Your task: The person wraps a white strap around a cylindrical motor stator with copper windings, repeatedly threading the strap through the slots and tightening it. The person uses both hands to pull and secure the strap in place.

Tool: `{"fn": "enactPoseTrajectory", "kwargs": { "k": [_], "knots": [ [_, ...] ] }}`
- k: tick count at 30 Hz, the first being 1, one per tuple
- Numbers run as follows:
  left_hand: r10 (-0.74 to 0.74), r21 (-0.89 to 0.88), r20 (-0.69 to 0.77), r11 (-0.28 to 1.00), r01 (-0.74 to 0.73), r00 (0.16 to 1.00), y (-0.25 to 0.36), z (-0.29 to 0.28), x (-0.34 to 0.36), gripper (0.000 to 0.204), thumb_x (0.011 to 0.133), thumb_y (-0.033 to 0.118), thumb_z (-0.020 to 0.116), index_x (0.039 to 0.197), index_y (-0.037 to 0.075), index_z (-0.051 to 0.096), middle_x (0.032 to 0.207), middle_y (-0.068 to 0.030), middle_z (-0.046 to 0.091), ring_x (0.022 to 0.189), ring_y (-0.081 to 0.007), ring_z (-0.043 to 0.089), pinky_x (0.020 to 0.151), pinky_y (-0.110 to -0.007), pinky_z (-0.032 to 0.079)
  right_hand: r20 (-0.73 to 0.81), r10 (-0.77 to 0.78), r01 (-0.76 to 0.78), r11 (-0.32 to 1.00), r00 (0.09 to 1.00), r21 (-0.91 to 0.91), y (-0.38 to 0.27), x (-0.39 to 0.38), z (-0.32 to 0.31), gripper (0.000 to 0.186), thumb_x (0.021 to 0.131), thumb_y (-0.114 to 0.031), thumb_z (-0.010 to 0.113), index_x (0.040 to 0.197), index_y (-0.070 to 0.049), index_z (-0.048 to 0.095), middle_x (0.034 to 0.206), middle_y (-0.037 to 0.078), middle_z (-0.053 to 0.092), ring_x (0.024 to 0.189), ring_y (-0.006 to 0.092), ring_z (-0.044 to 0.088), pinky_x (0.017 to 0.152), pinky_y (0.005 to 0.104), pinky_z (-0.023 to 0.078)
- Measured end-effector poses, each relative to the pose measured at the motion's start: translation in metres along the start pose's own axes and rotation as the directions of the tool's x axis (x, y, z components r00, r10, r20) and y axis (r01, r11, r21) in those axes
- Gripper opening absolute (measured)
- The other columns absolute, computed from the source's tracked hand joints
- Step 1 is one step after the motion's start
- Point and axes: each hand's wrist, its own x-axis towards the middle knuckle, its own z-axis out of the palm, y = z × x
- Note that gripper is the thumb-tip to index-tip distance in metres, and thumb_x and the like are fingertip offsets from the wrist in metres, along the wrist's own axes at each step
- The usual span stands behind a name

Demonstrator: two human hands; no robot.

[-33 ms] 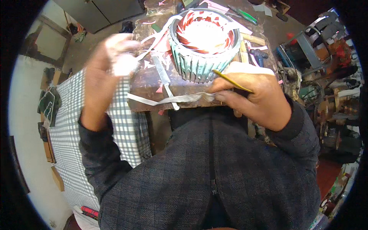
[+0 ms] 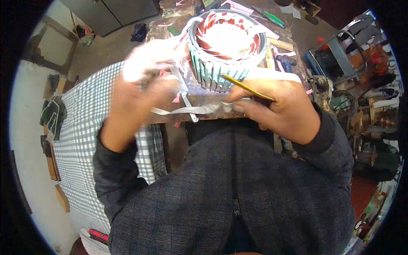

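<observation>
A motor stator (image 2: pixel 212 70) with a ribbed pale green housing and red-brown windings stands on the workbench, its bore washed out by glare. On its near right side, my right hand (image 2: pixel 280 100) is closed, pinching a crumpled whitish cloth tape (image 2: pixel 204 109) between thumb and fingers. A thin yellow stick-like tool (image 2: pixel 250 88) also lies across that hand's fingers. My left hand (image 2: pixel 142 87) is smeared by motion beside the stator's left side, near the tape's free end, so its grip cannot be made out. A knife (image 2: pixel 185 95) with a pale handle lies between the hands.
Pink paper scraps (image 2: pixel 176 99) lie about the wooden workbench (image 2: pixel 170 117). Wooden sticks (image 2: pixel 280 44) and a green-handled tool (image 2: pixel 274 19) lie beyond the stator. To the left is a checked cloth (image 2: pixel 85 140); at the right, a metal-framed cart (image 2: pixel 340 55) stands among clutter.
My left hand has moved right, nearer the stator and the tape. My right hand has shifted slightly left, and the yellow tool's tip has moved left and up with it.
</observation>
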Motion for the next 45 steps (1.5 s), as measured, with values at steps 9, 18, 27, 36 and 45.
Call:
{"fn": "enactPoseTrajectory", "kwargs": {
  "k": [9, 18, 27, 36, 45],
  "knots": [
    [-0.012, -0.312, 0.189, 0.947, 0.072, 0.982, 0.042, 0.069, 0.023, 0.017, 0.097, 0.010, 0.066, 0.110, 0.001, 0.073, 0.074, -0.0057, 0.071, 0.054, -0.0136, 0.064, 0.056, -0.025, 0.051, -0.028, 0.040, -0.044, 0.990, 0.999, -0.137, -0.007, 0.025, -0.021, 0.033, 0.092, -0.021, 0.071, 0.118, 0.000, 0.068, 0.099, 0.014, 0.072, 0.085, 0.0207, 0.069, 0.079, 0.0348, 0.055],
    [-0.123, -0.042, 0.171, 0.990, 0.132, 0.978, 0.023, 0.067, 0.022, 0.019, 0.100, 0.011, 0.057, 0.109, 0.004, 0.073, 0.070, -0.0010, 0.068, 0.061, -0.0119, 0.066, 0.062, -0.025, 0.053, 0.204, -0.314, 0.358, 0.580, 0.927, -0.732, 0.023, 0.004, -0.035, 0.045, 0.090, -0.005, 0.069, 0.134, -0.005, 0.065, 0.125, 0.018, 0.070, 0.105, 0.0323, 0.070, 0.093, 0.0387, 0.056],
    [-0.185, -0.339, 0.135, 0.914, 0.221, 0.973, 0.030, 0.072, 0.023, 0.023, 0.101, 0.012, 0.063, 0.116, -0.004, 0.069, 0.079, -0.0088, 0.072, 0.050, -0.0078, 0.054, 0.047, -0.021, 0.043, 0.176, -0.400, 0.361, 0.452, 0.899, -0.816, 0.044, -0.008, -0.038, 0.038, 0.086, -0.010, 0.072, 0.124, -0.007, 0.071, 0.101, 0.011, 0.074, 0.085, 0.0270, 0.073, 0.077, 0.0344, 0.059],
    [0.059, -0.074, 0.080, 0.996, -0.053, 0.995, 0.029, 0.077, 0.024, 0.015, 0.092, 0.011, 0.066, 0.104, 0.003, 0.071, 0.082, -0.0048, 0.071, 0.067, -0.0110, 0.061, 0.059, -0.025, 0.048, 0.076, -0.373, 0.330, 0.686, 0.925, -0.648, 0.040, 0.010, -0.027, 0.040, 0.097, -0.016, 0.060, 0.136, -0.010, 0.064, 0.113, 0.016, 0.073, 0.093, 0.0352, 0.071, 0.084, 0.0396, 0.058],
    [0.060, 0.133, -0.032, 0.990, -0.055, 0.998, 0.015, 0.077, 0.031, 0.014, 0.093, 0.012, 0.068, 0.100, 0.000, 0.073, 0.081, -0.0048, 0.072, 0.065, -0.0109, 0.064, 0.058, -0.025, 0.050, 0.065, -0.403, 0.360, 0.718, 0.913, -0.595, 0.063, 0.053, -0.026, 0.036, 0.104, -0.023, 0.056, 0.137, -0.012, 0.065, 0.128, 0.014, 0.068, 0.114, 0.0321, 0.064, 0.103, 0.0440, 0.049]
  ]
}}
